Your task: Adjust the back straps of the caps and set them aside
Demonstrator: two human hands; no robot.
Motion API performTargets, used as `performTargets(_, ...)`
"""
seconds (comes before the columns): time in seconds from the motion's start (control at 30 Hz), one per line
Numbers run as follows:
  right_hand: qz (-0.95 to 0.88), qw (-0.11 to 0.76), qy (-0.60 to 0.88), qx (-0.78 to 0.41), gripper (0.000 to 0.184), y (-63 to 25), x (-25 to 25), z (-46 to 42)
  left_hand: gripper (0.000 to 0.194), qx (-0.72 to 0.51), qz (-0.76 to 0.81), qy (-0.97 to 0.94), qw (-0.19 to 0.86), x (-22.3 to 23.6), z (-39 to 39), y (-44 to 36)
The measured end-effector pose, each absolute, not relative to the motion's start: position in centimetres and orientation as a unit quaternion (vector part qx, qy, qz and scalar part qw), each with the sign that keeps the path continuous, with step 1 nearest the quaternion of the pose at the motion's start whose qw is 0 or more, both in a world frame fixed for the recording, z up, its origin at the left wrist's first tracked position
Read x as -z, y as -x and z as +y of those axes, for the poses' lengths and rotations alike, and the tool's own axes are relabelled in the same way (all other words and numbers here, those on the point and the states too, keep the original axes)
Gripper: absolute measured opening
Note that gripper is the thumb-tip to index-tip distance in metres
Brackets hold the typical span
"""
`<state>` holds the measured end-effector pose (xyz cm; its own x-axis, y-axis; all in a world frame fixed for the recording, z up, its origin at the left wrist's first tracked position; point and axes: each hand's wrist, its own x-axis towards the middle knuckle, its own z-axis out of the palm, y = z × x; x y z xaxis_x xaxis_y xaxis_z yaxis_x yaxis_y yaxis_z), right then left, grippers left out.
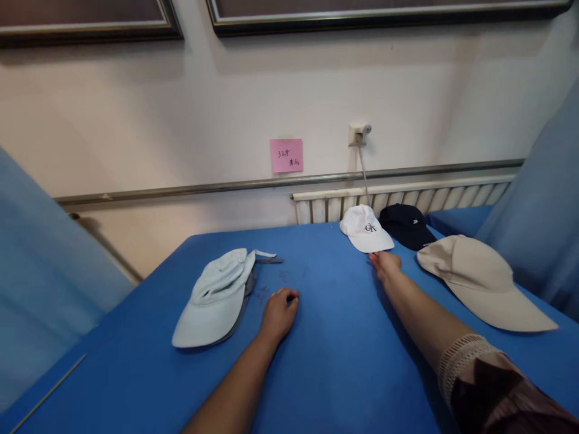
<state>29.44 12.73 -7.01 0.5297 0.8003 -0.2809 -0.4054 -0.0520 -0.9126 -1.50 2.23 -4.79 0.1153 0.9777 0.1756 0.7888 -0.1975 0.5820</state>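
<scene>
My right hand [386, 264] reaches forward, its fingertips closed at the front edge of the brim of a white baseball cap [362, 224] with dark letters on it. Loosely curled, my left hand [279, 310] rests on the blue table cover [335, 355] with nothing visible in it. To its left lies a pale blue baseball cap [212, 307], stacked over a grey cap [248, 289] that is mostly hidden. A navy cap [407, 224] sits just right of the white one. Nearer to me, beside my right forearm, is a beige cap [482, 277].
Behind the table runs a metal rail [217, 188] above a white radiator [330, 208]. A cord [363, 172] hangs from the wall socket [356, 135] towards the white cap. Blue curtains [40, 271] flank both sides. A thin stick [49, 393] lies at the left edge.
</scene>
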Motion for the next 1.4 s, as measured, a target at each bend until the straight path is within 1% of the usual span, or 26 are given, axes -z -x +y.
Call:
performTargets(0.07, -0.174, 0.647, 0.603, -0.432, 0.022, -27.7, 7.3, 10.2, 0.018, -0.267, 0.614, -0.724, 0.169, 5.1, 2.1, 1.4)
performTargets(0.23, -0.262, 0.585, 0.621, -0.451, 0.027, -20.8, 8.9, 2.0, 0.017, -0.266, 0.619, -0.722, 0.158, 5.8, 2.1, 1.1)
performTargets(0.27, -0.299, 0.573, 0.615, -0.453, 0.028, -19.4, 9.2, 0.6, 0.017, -0.268, 0.62, -0.721, 0.157, 5.9, 2.2, 1.0)
performTargets(0.37, -0.554, 0.498, 0.559, -0.364, 0.03, -16.3, 9.6, -1.9, 0.019, -0.278, 0.628, -0.712, 0.147, 5.6, 2.3, 1.1)
performTargets(0.47, -0.67, 0.419, 0.529, -0.31, 0.029, -15.8, 9.2, -2.1, 0.023, -0.298, 0.637, -0.701, 0.117, 4.3, 2.4, 2.1)
performTargets(0.53, -0.696, 0.393, 0.514, -0.312, 0.026, -16.4, 8.8, -1.8, 0.026, -0.323, 0.645, -0.69, 0.061, 3.1, 2.5, 3.6)
performTargets(0.6, -0.709, 0.38, 0.491, -0.335, 0.023, -17.3, 8.5, -1.5, 0.027, -0.359, 0.668, -0.648, -0.081, 1.9, 2.5, 5.4)
performTargets(0.63, -0.712, 0.376, 0.477, -0.352, 0.022, -17.7, 8.4, -1.4, 0.03, -0.364, 0.681, -0.622, -0.131, 1.4, 2.5, 6.4)
performTargets(0.7, -0.71, 0.372, 0.453, -0.389, 0.019, -18.4, 8.3, -1.3, 0.034, -0.351, 0.705, -0.589, -0.183, 0.9, 2.6, 8.2)
performTargets(0.8, -0.703, 0.369, 0.439, -0.42, 0.017, -18.7, 8.2, -1.3, 0.035, -0.302, 0.741, -0.567, -0.193, 0.9, 2.9, 9.9)
performTargets(0.9, -0.719, 0.368, 0.436, -0.398, 0.018, -18.6, 8.0, -1.4, 0.034, -0.271, 0.763, -0.56, -0.177, 0.8, 3.3, 10.4)
performTargets(1.0, -0.732, 0.366, 0.431, -0.38, 0.018, -18.4, 7.6, -1.6, 0.037, -0.261, 0.789, -0.536, -0.148, 0.4, 3.8, 10.6)
performTargets(1.03, -0.732, 0.364, 0.432, -0.382, 0.018, -18.4, 7.5, -1.7, 0.037, -0.259, 0.796, -0.53, -0.138, 0.2, 4.0, 10.7)
performTargets(1.1, -0.725, 0.365, 0.438, -0.386, 0.019, -18.3, 7.4, -1.7, 0.027, -0.255, 0.8, -0.529, -0.124, 0.0, 4.3, 10.9)
performTargets(1.17, -0.722, 0.365, 0.443, -0.386, 0.019, -18.3, 7.3, -1.7, 0.018, -0.258, 0.797, -0.533, -0.119, -0.2, 4.5, 11.1)
performTargets(1.2, -0.722, 0.365, 0.445, -0.384, 0.02, -18.3, 7.3, -1.6, 0.016, -0.263, 0.795, -0.534, -0.119, -0.3, 4.5, 11.2)
performTargets(1.3, -0.722, 0.359, 0.449, -0.386, 0.019, -18.3, 7.2, -1.5, 0.02, -0.287, 0.791, -0.523, -0.133, -0.6, 4.2, 11.3)
performTargets(1.4, -0.715, 0.361, 0.45, -0.395, 0.018, -18.3, 7.2, -1.4, 0.021, -0.345, 0.776, -0.504, -0.156, -1.1, 3.6, 11.2)
